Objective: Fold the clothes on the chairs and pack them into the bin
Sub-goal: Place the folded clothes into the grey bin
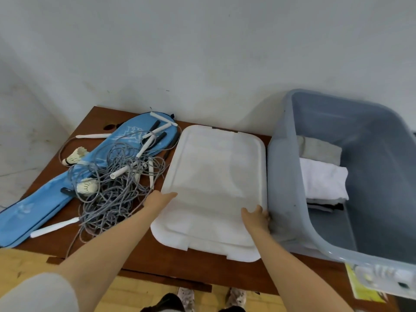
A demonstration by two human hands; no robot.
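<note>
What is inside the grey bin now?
The grey bin holds a stack of folded clothes: a white piece on top, a grey piece behind, dark fabric beneath. Whatever lies lower is covered.

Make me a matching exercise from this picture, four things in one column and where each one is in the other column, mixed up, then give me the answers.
Things:
1. white lid
2. folded clothes
3. blue racket bag
4. tangled grey cords

Places:
A. inside the grey bin
B. lying along the left end of the table
C. held at its two sides by the left hand and right hand
D. heaped on the bag, just left of the lid

Pairs: 1-C, 2-A, 3-B, 4-D
</note>
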